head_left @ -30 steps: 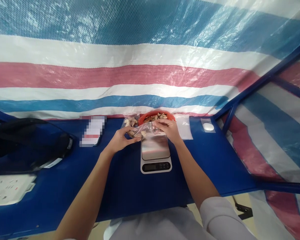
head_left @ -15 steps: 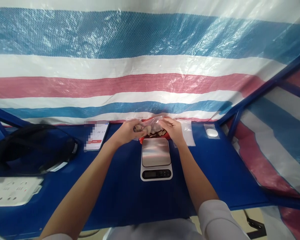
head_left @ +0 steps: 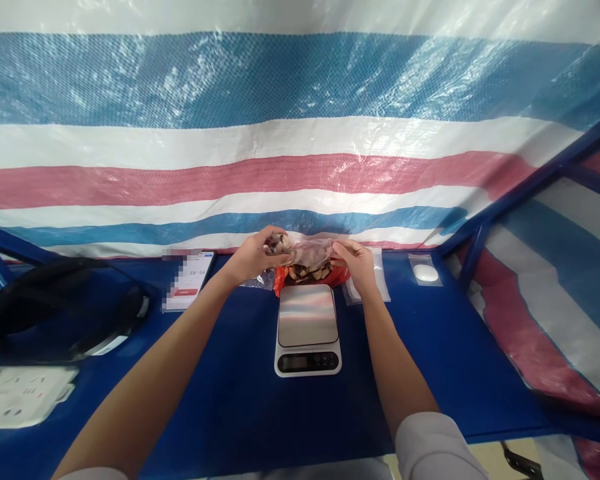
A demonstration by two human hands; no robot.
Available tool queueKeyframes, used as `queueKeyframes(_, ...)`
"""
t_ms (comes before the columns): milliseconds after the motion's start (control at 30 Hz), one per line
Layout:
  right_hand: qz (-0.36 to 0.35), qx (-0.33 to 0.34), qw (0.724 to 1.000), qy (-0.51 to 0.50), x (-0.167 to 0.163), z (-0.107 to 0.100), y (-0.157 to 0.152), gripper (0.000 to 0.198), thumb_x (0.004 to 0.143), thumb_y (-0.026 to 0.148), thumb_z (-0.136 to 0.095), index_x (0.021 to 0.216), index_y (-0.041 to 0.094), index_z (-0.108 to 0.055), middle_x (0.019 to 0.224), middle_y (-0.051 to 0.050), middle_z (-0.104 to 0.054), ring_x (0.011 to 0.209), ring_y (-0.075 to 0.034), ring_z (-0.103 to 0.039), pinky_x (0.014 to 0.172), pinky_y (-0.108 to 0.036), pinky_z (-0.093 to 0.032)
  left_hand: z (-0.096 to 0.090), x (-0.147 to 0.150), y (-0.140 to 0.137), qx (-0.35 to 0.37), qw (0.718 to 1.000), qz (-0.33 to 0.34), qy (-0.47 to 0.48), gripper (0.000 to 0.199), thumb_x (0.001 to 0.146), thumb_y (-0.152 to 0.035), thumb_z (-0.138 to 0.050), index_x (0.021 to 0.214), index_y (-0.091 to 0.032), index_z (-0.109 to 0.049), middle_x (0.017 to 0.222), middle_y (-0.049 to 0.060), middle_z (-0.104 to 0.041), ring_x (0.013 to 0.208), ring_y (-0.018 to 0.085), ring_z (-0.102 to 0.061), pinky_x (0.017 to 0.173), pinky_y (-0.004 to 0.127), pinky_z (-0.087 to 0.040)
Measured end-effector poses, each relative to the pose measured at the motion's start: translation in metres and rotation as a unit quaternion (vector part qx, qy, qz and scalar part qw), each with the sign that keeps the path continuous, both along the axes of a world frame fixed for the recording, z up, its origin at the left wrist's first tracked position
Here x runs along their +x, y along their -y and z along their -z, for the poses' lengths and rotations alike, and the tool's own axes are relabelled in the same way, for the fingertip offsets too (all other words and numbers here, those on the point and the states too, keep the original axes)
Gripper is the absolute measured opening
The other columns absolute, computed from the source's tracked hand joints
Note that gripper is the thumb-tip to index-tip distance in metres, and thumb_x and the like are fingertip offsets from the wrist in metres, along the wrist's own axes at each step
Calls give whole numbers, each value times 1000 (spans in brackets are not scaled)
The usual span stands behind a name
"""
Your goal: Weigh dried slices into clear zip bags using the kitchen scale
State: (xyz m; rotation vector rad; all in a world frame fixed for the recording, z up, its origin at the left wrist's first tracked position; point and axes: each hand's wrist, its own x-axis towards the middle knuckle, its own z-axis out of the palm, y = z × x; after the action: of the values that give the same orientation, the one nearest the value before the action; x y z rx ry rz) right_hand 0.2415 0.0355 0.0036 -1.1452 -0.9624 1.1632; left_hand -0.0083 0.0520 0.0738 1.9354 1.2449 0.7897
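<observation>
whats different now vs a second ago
The clear bag of slices has moved away from the person, from over the far edge of the scale to above the red bag. The left hand and right hand moved with it. Both hands still hold the clear bag; the scale and phone stayed put.

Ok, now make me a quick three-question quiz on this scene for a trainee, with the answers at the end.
1. True or false: only the left hand is holding the clear bag.
2. What stands right in front of the red plastic bag, on the wearer's side? A) a power strip B) a digital scale C) a pair of scissors
3. Fill in: seen by the wearer, the phone lies to the ____ of the digital scale.

Key: 1. False, the right hand holds it too. 2. B. 3. left.
</observation>
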Motion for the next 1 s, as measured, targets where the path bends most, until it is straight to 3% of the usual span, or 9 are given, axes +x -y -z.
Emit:
queueKeyframes(200, 6, -8, 1000, 9, 1, 5, -3, 49, 67, 53, -80, 103, 21, -75, 91, -5, -77, 85, -24, -73, 71, -36, -63, -3, 6, -12, 7, 999, 45, -18, 59, 70, -54, -78, 116, -21, -62, 91, 2, -68, 73, 17, -63, 62, 28, -54)
queueKeyframes(533, -15, -33, 999, 37, -2, 14, -7, 35, 68, 50, -75, 90, 23, -78, 85, -4, -78, 87, -26, -73, 74, -38, -65, 3, -1, -22, 21, 1000, 13, -3, 62, 74, -68, -73, 111, -18, -74, 114, 11, -76, 100, 28, -71, 92, 41, -60)
queueKeyframes(700, -14, -36, 998, 40, -2, 15, -6, 38, 67, 52, -76, 90, 22, -78, 88, -4, -78, 89, -27, -74, 72, -38, -65, -3, -2, -23, 44, 997, 25, -53, 61, 82, -71, -63, 116, -23, -77, 117, 8, -77, 105, 31, -72, 90, 38, -59)
queueKeyframes(1000, -23, -47, 998, 17, 0, 16, -6, 38, 67, 51, -79, 91, 22, -78, 89, -4, -79, 88, -26, -75, 72, -37, -66, -7, 8, -22, 77, 996, -10, -48, 54, 84, -70, -61, 102, -23, -81, 106, 5, -80, 99, 29, -74, 83, 34, -58)
